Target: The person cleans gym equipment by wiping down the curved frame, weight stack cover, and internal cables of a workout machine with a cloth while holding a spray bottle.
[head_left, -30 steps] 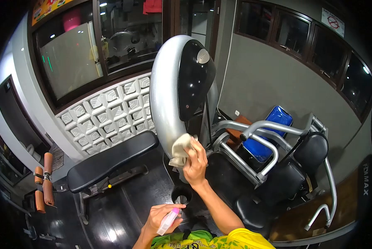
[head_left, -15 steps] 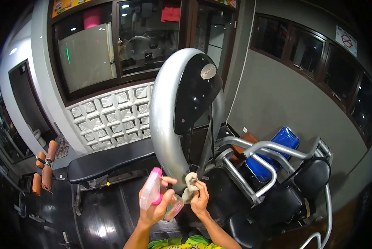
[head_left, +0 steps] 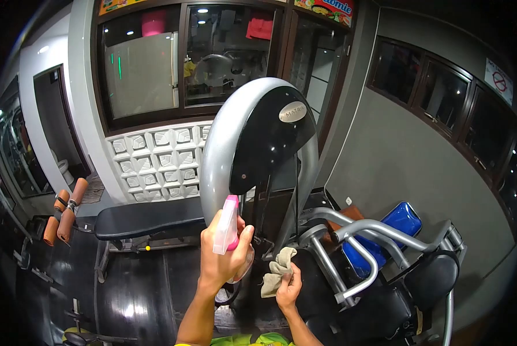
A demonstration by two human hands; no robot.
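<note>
My left hand (head_left: 223, 259) is wrapped round a spray bottle (head_left: 227, 228) with a clear and pink trigger head, raised before the machine's silver frame. Its lower body is partly hidden by my fingers. A crumpled beige cloth (head_left: 279, 272) is pinched in my right hand (head_left: 289, 288), lower and to the right of the bottle. Both hands are in front of a weight machine (head_left: 212, 138) with a curved silver frame and a black side cover (head_left: 270, 135). The cloth appears apart from the frame.
A black padded bench (head_left: 149, 219) stands left of the machine, with brown foam rollers (head_left: 66, 224) farther left. To the right are silver tube arms (head_left: 379, 233), a black seat pad (head_left: 431, 277) and a blue pad (head_left: 401, 219) by the grey wall (head_left: 356, 144).
My left hand has lifted the spray bottle higher, toward the silver frame. My right hand has moved the cloth right and slightly down, away from the bottle. The view has shifted.
</note>
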